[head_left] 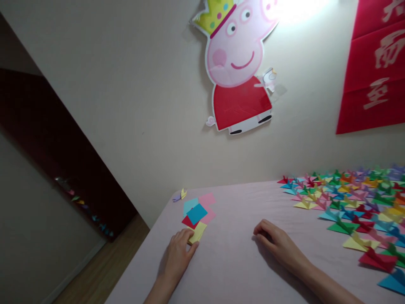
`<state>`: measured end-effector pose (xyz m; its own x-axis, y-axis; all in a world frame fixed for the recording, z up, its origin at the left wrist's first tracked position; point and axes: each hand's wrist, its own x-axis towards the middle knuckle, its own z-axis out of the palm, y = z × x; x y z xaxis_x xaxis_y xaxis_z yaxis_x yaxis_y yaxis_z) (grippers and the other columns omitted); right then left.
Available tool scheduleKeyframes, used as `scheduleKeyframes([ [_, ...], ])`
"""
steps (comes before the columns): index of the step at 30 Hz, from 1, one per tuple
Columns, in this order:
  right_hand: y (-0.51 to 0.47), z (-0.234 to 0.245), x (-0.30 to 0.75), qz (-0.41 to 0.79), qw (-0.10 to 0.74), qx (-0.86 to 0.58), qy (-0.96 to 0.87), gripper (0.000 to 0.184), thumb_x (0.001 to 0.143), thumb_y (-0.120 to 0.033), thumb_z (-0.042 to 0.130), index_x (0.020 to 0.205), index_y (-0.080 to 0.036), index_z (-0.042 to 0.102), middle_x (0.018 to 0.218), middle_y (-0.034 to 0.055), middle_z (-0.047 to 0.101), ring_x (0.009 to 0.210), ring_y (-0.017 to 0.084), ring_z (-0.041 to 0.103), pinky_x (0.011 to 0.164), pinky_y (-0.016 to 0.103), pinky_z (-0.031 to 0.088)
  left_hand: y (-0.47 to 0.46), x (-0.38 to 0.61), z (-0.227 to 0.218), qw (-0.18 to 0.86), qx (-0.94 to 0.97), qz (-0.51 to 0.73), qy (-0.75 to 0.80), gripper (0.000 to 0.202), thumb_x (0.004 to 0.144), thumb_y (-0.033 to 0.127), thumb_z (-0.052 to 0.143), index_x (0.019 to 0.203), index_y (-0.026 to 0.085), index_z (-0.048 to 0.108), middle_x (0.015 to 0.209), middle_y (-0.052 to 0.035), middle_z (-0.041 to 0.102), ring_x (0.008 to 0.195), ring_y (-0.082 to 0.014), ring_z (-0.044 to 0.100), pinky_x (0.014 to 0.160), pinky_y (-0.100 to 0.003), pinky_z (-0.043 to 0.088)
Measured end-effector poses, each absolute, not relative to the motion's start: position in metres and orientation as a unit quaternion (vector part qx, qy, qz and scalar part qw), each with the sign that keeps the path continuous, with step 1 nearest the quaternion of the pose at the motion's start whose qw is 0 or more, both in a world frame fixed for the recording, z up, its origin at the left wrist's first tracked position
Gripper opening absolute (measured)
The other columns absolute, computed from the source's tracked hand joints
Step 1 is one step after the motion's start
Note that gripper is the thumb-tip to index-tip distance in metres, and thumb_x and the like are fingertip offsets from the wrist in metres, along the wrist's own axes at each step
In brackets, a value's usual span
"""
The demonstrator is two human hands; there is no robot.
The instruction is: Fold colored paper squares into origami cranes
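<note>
My left hand (179, 253) lies on the pale pink table (234, 270) with its fingertips on a yellow paper square (198, 232) at the near end of a small stack of coloured squares (198, 211). A blue square (196, 213) lies on top of that stack, with red and pink sheets under it. My right hand (275, 245) rests on the table to the right, fingers curled downward and touching no paper.
Several folded paper cranes (357, 202) in many colours cover the table's right side. Two tiny cranes (181, 195) sit at the far left corner. A cartoon pig cutout (237, 67) and a red banner (373, 63) hang on the wall. The table edge drops off at left.
</note>
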<state>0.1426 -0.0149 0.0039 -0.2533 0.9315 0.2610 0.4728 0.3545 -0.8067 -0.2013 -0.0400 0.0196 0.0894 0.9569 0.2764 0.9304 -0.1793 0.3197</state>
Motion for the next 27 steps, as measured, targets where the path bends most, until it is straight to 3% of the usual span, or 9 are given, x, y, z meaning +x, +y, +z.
scheduleKeyframes([
  [5,-0.015,0.005,0.141,0.299,0.376,-0.484,-0.731,0.014,0.083,-0.027,0.047,0.08,-0.023,0.059,0.081,0.0021,0.064,0.077,0.019,0.061,0.074,0.032,0.047,-0.038,-0.203,0.019,-0.005,0.749,0.183,0.637,0.019,0.092,0.026,0.048,0.09,0.024,0.067,0.097,-0.0062,0.072,0.091,-0.0258,0.066,0.084,-0.038,0.045],
  [11,-0.017,0.009,0.141,0.295,0.375,-0.492,-0.728,0.014,0.082,-0.028,0.048,0.078,-0.023,0.06,0.081,0.0026,0.066,0.077,0.02,0.061,0.074,0.032,0.047,-0.041,-0.2,0.021,-0.023,0.758,0.14,0.636,0.019,0.088,0.023,0.05,0.094,0.023,0.068,0.102,-0.0073,0.071,0.095,-0.0273,0.064,0.085,-0.039,0.044],
  [15,-0.015,0.004,0.142,0.298,0.377,-0.486,-0.73,0.013,0.082,-0.027,0.049,0.078,-0.023,0.061,0.081,0.0024,0.067,0.076,0.02,0.061,0.073,0.032,0.048,-0.026,-0.209,0.029,0.037,0.716,0.201,0.668,0.015,0.089,0.027,0.055,0.099,0.023,0.066,0.108,-0.0057,0.068,0.104,-0.0247,0.06,0.092,-0.037,0.043],
  [20,-0.012,-0.004,0.143,0.301,0.367,-0.476,-0.74,0.014,0.084,-0.03,0.048,0.079,-0.024,0.06,0.081,0.0025,0.066,0.077,0.021,0.062,0.074,0.033,0.048,0.048,-0.248,0.037,0.061,0.656,0.207,0.724,0.018,0.091,0.018,0.057,0.108,0.015,0.063,0.113,-0.0105,0.063,0.101,-0.0223,0.061,0.094,-0.038,0.046],
  [23,-0.013,-0.004,0.142,0.3,0.363,-0.48,-0.74,0.014,0.084,-0.029,0.048,0.079,-0.024,0.059,0.082,0.0024,0.066,0.077,0.021,0.062,0.075,0.033,0.048,0.098,-0.263,0.037,0.104,0.647,0.2,0.728,0.027,0.095,0.032,0.062,0.117,0.016,0.06,0.12,-0.0087,0.061,0.104,-0.0233,0.061,0.09,-0.045,0.051],
  [27,-0.014,0.002,0.14,0.298,0.354,-0.491,-0.738,0.013,0.083,-0.025,0.047,0.079,-0.024,0.059,0.084,0.0025,0.066,0.081,0.02,0.062,0.077,0.032,0.048,0.141,-0.265,0.034,0.163,0.65,0.193,0.716,0.033,0.096,0.035,0.061,0.123,0.017,0.058,0.124,-0.0097,0.059,0.105,-0.024,0.061,0.088,-0.045,0.054],
])
